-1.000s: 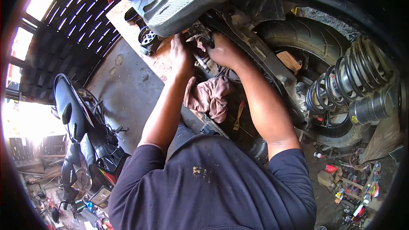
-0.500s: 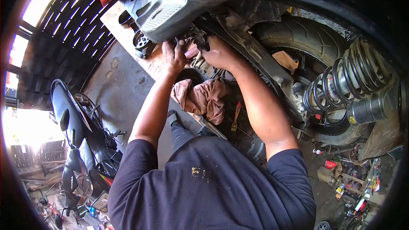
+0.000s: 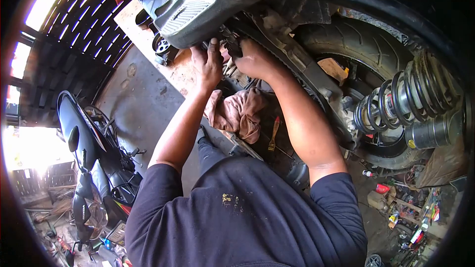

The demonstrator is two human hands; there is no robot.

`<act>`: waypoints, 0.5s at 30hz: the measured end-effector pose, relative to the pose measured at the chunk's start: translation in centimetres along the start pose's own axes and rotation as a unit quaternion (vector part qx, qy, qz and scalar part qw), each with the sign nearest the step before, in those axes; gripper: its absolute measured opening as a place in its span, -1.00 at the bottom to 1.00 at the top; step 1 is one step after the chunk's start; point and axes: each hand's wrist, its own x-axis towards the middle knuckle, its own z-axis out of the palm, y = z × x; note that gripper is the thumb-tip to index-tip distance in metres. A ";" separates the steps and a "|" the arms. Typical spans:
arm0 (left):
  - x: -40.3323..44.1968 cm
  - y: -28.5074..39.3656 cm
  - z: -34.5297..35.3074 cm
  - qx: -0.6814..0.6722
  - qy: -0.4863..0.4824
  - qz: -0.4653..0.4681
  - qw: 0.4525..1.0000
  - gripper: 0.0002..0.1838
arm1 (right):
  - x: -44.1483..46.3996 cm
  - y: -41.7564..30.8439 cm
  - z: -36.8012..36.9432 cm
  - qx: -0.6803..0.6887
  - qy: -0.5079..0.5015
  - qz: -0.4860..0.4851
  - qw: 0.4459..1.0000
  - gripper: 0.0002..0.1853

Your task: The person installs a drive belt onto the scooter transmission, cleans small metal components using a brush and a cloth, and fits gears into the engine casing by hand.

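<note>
Both my hands are at the underside of a scooter, beside its dark plastic footboard [image 3: 190,12]. My left hand [image 3: 208,66] is closed at the panel's lower edge, its thumb up along dark metal parts; the fingertips and whatever they hold are hidden. Just to the right, my right hand [image 3: 252,59] reaches in among the dark mechanical parts [image 3: 230,39], fingers curled and mostly out of sight. Between the hands a bit of a pinkish thing shows, too covered to name. Below them lies a crumpled pinkish-brown rag [image 3: 237,111].
A rear tyre [image 3: 356,44] and a coil-spring shock absorber [image 3: 403,96] stand at the right. A paintbrush [image 3: 274,136] lies under the rag. On a wooden board [image 3: 173,71] sits a round metal part [image 3: 161,44]. Another motorcycle [image 3: 94,143] is parked left; clutter [image 3: 405,212] covers the lower right floor.
My left hand has turned and shifted slightly right, its thumb now raised, covering more of the pinkish thing. The right hand stays nearly in place. The view has shifted a little.
</note>
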 end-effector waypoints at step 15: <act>2.3 -5.0 0.8 -0.021 0.026 0.210 0.977 -0.72 | -0.3 -2.0 -1.3 -0.018 -0.059 0.090 0.994 -0.43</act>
